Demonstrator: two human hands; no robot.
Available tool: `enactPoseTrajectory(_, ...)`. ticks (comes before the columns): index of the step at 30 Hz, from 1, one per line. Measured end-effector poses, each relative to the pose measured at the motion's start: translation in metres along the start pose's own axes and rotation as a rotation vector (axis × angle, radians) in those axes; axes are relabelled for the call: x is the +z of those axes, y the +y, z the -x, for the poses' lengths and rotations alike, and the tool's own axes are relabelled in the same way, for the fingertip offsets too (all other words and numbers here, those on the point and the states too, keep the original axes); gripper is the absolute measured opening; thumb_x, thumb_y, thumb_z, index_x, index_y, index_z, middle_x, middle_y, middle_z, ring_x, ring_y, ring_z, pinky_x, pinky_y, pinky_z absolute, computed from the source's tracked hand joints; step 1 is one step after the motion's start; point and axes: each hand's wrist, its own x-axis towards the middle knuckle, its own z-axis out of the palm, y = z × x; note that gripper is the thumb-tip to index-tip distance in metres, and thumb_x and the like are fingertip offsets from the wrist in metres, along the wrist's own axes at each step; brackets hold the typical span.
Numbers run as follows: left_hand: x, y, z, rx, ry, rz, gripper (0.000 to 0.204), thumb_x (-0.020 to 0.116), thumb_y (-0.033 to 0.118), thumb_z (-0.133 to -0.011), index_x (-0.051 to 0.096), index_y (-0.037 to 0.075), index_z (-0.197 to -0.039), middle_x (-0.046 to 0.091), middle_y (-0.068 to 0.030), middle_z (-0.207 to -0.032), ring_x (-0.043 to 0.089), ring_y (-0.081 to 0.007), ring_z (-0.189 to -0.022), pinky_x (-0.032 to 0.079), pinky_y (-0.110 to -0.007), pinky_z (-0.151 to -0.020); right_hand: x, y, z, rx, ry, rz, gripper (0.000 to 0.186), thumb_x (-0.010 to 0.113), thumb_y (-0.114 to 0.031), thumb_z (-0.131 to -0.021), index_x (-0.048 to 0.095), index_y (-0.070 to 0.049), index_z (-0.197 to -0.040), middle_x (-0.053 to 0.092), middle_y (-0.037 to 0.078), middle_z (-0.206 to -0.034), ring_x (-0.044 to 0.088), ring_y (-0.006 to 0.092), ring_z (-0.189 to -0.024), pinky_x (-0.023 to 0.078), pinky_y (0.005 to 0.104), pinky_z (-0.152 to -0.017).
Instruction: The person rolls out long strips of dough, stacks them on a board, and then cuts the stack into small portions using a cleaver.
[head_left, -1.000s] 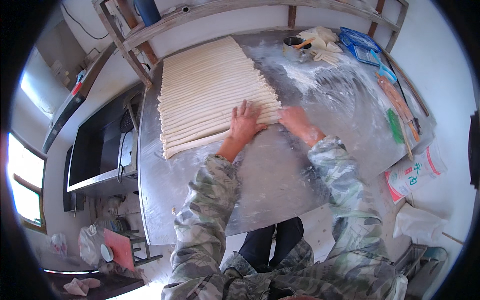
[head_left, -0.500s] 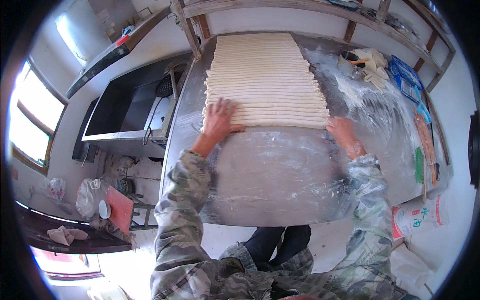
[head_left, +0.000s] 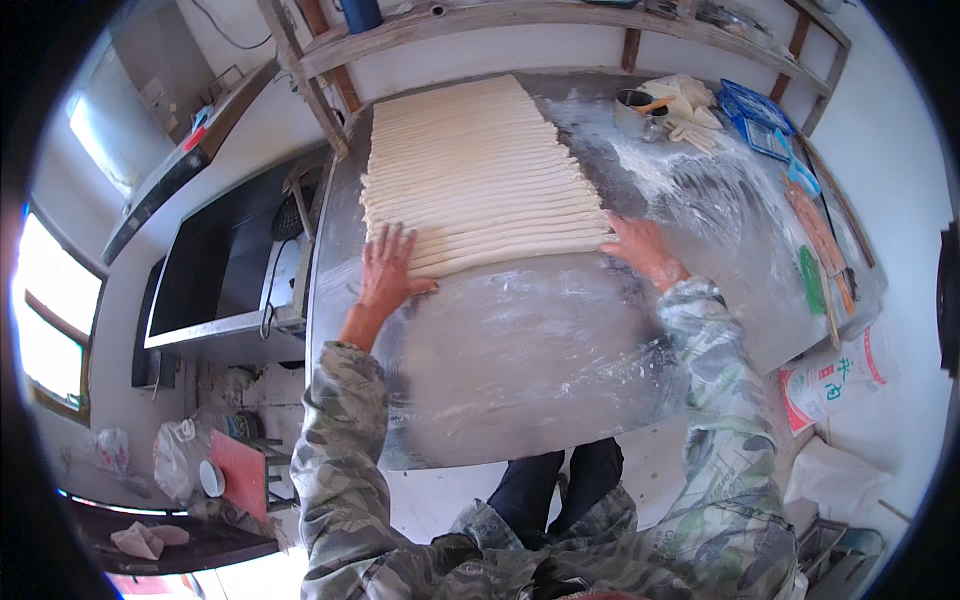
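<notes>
Dough strips [head_left: 480, 180] on table [head_left: 530, 340], pot [head_left: 630, 125] to their right, shelf [head_left: 520, 17] behind table

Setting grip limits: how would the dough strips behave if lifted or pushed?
The dough strips would probably sag when lifted, being long and thin. Pushed, they'd likely shift together, lying packed side by side. White powder on the metal table hints at little sticking.
</notes>
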Motion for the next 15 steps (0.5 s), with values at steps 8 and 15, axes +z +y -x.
enactPoseTrajectory(8,0.041,0.159,-0.094,0.181,0.014,0.116,0.099,0.069,0.07,-0.075,0.046,0.008,-0.148,0.035,-0.0194,-0.158,0.022,-0.0375,-0.151,0.02,-0.06,-0.118,-0.003,0.012,-0.01,-0.103,-0.052,-0.122,0.064,0.075,-0.039,-0.081,0.057,-0.004,-0.133,0.069,0.019,-0.109,0.065,0.0384,-0.103,0.052,0.0478,-0.087)
enactPoseTrajectory(15,0.044,0.249,-0.14,0.127,-0.05,0.197,0.093,0.069,0.065,-0.08,0.046,0.004,-0.147,0.035,-0.0195,-0.157,0.023,-0.0396,-0.15,0.022,-0.059,-0.118,0.007,0.028,-0.008,-0.12,-0.021,-0.16,0.062,0.071,-0.04,-0.084,0.058,-0.003,-0.132,0.067,0.02,-0.119,0.066,0.0379,-0.104,0.052,0.0463,-0.09)
